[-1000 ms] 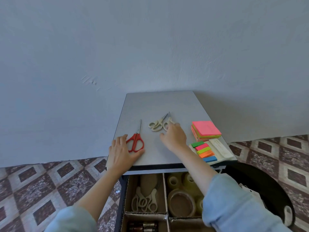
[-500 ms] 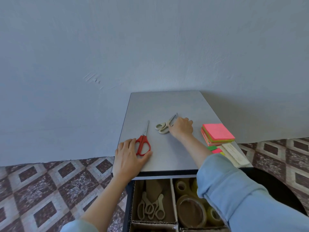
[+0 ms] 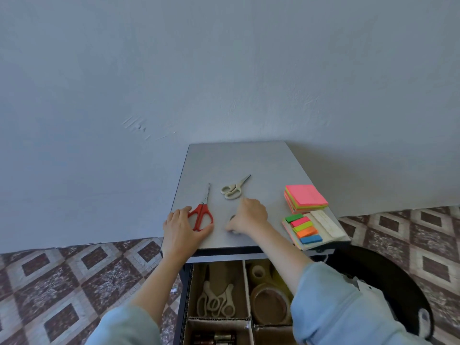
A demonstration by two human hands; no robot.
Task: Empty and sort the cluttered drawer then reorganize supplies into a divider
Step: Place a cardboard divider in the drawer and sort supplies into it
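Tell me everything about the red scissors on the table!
The red scissors have two red plastic-looking loop handles and thin silver blades, closed together. They lie flat on the grey table top, near its left front edge, with the blades pointing away. The left hand rests beside the handles, its fingers and thumb touching them.

No writing, label, brand or number is legible on anything here.

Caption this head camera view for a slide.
Left hand touches red scissors, right hand curls beside them on the desktop above the open divided drawer.
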